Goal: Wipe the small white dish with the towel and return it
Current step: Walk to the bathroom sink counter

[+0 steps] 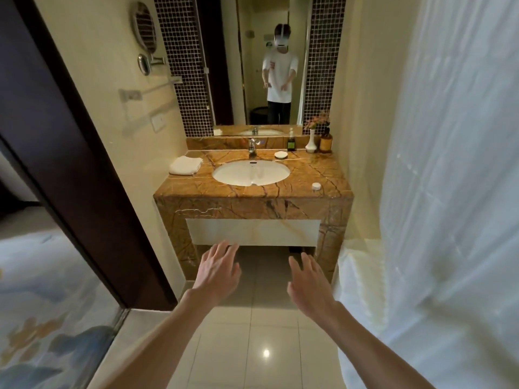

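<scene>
A small white dish (280, 154) rests on the brown marble counter (323, 175), behind the basin and to the right of the tap. A folded white towel (185, 165) lies on the counter's left end. My left hand (219, 269) and my right hand (310, 284) are stretched out in front of me over the floor, well short of the counter, palms down. Both hold nothing and their fingers are spread.
An oval white basin (251, 172) with a chrome tap (252, 148) sits mid-counter. A small white round lid or jar (316, 186) lies front right. A dark bottle (291, 141), white vase (311, 141) and wooden pot (325, 143) stand at the back right. White curtain (449, 164) on the right, dark door frame (84, 164) on the left.
</scene>
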Available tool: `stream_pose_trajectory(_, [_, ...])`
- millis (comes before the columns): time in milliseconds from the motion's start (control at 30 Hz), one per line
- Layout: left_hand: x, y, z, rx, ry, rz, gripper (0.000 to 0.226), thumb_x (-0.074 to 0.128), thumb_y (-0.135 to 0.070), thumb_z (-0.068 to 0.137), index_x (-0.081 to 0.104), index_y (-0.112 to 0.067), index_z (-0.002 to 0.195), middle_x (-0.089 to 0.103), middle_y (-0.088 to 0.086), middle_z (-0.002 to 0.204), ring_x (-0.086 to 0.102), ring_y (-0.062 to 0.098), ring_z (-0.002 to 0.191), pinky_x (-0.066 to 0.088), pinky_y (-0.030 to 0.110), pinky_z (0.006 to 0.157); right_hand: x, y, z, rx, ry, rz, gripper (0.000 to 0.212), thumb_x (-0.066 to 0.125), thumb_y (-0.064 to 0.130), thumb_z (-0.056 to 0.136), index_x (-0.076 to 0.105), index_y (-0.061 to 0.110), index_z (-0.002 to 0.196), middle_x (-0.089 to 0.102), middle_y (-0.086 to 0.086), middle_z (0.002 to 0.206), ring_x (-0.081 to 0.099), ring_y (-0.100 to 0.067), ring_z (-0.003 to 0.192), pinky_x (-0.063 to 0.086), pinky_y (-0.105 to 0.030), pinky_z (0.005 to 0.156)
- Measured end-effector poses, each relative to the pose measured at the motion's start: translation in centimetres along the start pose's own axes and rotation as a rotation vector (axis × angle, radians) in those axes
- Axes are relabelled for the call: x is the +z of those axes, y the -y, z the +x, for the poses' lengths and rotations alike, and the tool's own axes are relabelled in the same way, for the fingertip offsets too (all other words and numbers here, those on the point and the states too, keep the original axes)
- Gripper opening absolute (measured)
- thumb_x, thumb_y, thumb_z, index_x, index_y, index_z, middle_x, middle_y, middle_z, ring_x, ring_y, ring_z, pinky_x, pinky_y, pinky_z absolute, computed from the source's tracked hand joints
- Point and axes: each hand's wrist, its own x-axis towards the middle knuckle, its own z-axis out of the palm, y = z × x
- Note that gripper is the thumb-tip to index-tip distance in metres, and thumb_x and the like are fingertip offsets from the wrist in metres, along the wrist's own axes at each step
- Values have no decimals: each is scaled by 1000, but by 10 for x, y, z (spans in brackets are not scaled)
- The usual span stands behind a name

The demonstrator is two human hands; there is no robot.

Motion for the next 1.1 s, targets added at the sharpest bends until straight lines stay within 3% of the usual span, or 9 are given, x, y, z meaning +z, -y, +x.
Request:
stream_pose_trajectory(533, [62, 52, 202, -4, 14, -41, 50, 45, -24, 91, 36, -20, 139, 34, 7, 151, 29, 25, 139, 25, 43, 114, 10, -25, 206, -36, -5, -47, 52, 52, 22, 95, 35, 12, 143, 35, -18, 149, 31, -33, 140, 33, -40, 113])
stream_pose_trajectory(800, [76, 80, 336, 75, 52, -40, 54, 51, -26, 91, 32, -23, 142, 33, 5, 152, 27, 24, 141, 24, 46, 115, 16, -43, 325, 0, -22, -56, 57, 49, 18, 97, 27, 12, 149, 26, -20, 156, 19, -34, 147, 19, -42, 118])
stream_pose_trajectory(1100, [105, 84, 437, 77, 84, -37, 55, 48, -37, 90, 35, -23, 141, 35, 6, 152, 28, 24, 141, 24, 46, 114, 28, -77, 422, 45, 14, -100, 66, 53, 27, 95, 20, 14, 151, 24, -20, 158, 20, -33, 147, 17, -41, 118])
